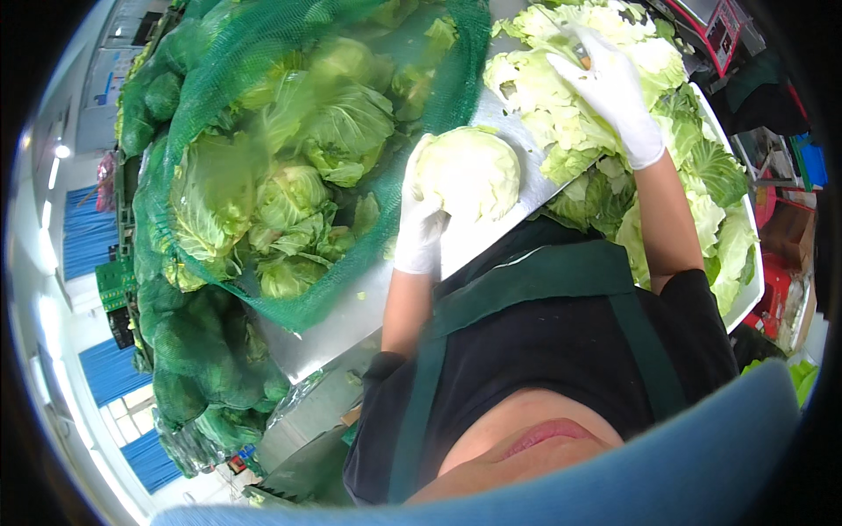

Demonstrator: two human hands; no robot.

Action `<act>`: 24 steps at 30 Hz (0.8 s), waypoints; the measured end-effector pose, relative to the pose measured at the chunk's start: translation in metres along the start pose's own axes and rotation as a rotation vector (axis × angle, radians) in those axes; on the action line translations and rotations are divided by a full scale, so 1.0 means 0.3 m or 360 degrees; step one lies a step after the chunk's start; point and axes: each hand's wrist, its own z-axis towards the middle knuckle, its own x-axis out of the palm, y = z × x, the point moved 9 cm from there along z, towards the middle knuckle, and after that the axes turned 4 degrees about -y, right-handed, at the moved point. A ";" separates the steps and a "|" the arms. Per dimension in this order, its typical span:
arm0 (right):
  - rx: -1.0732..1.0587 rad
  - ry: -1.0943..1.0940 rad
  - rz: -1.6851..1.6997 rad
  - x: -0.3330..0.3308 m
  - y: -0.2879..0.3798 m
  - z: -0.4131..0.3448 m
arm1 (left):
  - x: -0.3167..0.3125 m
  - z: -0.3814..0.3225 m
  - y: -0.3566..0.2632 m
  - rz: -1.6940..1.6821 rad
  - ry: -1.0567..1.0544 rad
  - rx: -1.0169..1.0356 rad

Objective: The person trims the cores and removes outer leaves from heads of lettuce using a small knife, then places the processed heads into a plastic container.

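Observation:
A pale, trimmed cabbage head rests on the metal tabletop in front of my body. My left hand, in a white glove, grips its left side, thumb towards me. My right hand, gloved too, is over a heap of loose cabbage leaves. Between its thumb and fingers shows a brown handle with a bit of grey metal, apparently a small knife; its blade is hard to make out. Left of the trimmed head, an opened green mesh sack holds several untrimmed cabbages.
A white tub full of green outer leaves stands against my right side. More filled mesh sacks are stacked at the left. The table's near edge runs along my dark green apron. A red-framed sign is at the upper right.

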 end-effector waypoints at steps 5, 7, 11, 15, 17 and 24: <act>0.0007 0.0493 0.0671 0.053 0.183 -0.076 | 0.037 0.023 -0.011 0.0378 -0.0004 0.0188; 0.0029 0.0728 0.1058 0.126 0.238 -0.140 | 0.070 0.057 -0.037 0.1248 -0.0126 0.0577; 0.0366 0.0893 0.1283 0.157 0.299 -0.185 | 0.118 0.083 0.021 0.1564 -0.0114 0.0655; 0.0319 0.0512 0.1201 0.128 0.257 -0.161 | 0.093 0.069 0.096 0.1708 0.0053 0.0476; 0.0283 0.0506 0.1084 0.124 0.239 -0.149 | 0.085 0.064 0.117 0.1670 0.0034 0.0385; 0.0159 0.0412 0.1289 0.046 0.238 -0.162 | 0.173 0.068 0.035 0.1323 0.0101 0.0571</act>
